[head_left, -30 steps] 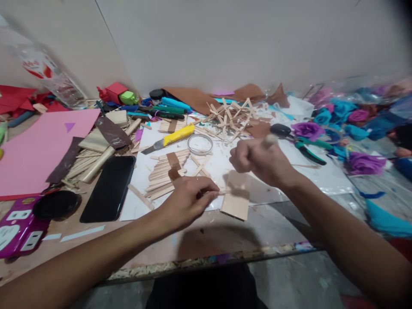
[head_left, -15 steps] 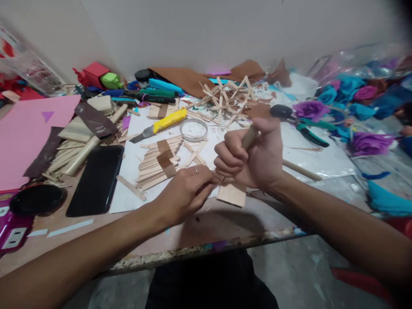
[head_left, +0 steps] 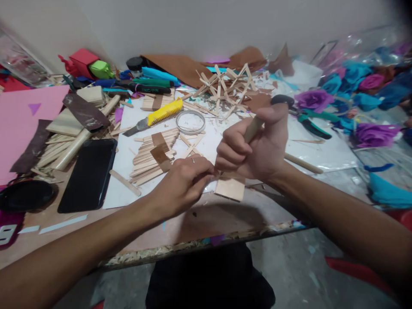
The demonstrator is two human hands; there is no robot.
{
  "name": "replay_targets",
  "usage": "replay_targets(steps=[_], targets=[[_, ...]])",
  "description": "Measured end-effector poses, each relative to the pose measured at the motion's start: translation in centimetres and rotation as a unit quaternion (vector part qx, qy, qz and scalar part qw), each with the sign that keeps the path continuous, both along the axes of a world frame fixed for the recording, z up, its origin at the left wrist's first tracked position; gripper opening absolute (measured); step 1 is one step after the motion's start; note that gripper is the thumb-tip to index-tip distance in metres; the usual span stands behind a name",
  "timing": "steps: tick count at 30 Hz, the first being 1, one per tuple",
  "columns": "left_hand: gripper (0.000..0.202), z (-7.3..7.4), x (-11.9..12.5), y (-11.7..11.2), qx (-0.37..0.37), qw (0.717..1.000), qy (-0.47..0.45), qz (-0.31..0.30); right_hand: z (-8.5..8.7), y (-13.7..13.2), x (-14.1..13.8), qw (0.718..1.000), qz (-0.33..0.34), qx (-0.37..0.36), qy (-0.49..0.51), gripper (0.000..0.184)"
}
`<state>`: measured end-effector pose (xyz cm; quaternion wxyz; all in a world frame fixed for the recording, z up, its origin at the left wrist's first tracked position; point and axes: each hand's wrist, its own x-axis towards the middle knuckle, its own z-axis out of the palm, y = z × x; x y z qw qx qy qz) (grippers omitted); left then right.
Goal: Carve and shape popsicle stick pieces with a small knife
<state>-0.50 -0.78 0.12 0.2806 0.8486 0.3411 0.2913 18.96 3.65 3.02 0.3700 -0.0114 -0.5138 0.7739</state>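
one worn-edged table [head_left: 206,219] under a white sheet [head_left: 210,140], probably to spare the surface. right hand [head_left: 252,148] in a tight fist around a tilted wooden rod [head_left: 253,130], seemingly for firm control. left hand [head_left: 191,180] in a narrow pinch right beside that fist, contents hidden, impossible to tell. just beyond, fanned sticks [head_left: 143,162] under brown strips [head_left: 161,159], perhaps for staying together. below the fist, by the sheet's near edge, a wooden block [head_left: 230,188], perhaps as a support.

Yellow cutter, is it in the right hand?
No, the yellow cutter lies on the white paper, apart from the right hand, which grips a wooden rod.
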Motion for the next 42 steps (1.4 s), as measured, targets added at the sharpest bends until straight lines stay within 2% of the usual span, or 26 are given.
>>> replay_targets(steps=[11,19,27,30,35,42], targets=[[0.017,-0.6,0.2,0.1,0.051,0.998,0.018,-0.021,0.9,-0.7,-0.1,0.995,-0.039,-0.050,-0.080,0.072],[0.015,-1.5,0.6,0.2,0.148,0.988,0.023,-0.028,1.5,-0.6,-0.5,0.995,-0.009,-0.048,-0.091,0.068],[0.016,-1.3,0.7,0.2,0.140,0.989,0.011,-0.035,1.3,-0.6,-0.1,0.996,0.012,-0.036,-0.081,0.053],[0.022,-1.4,0.5,0.2,0.135,0.990,0.014,-0.034,1.1,-0.4,-0.2,0.997,0.014,-0.022,-0.077,0.055],[0.025,-1.5,0.5,0.1,0.136,0.990,0.012,-0.028,1.1,-0.3,-0.4,0.993,0.027,-0.056,-0.098,0.061],[0.029,-2.0,0.4,0.2,0.145,0.989,-0.003,-0.026,1.2,-0.7,-0.6,0.991,0.012,-0.081,-0.105,0.064]])
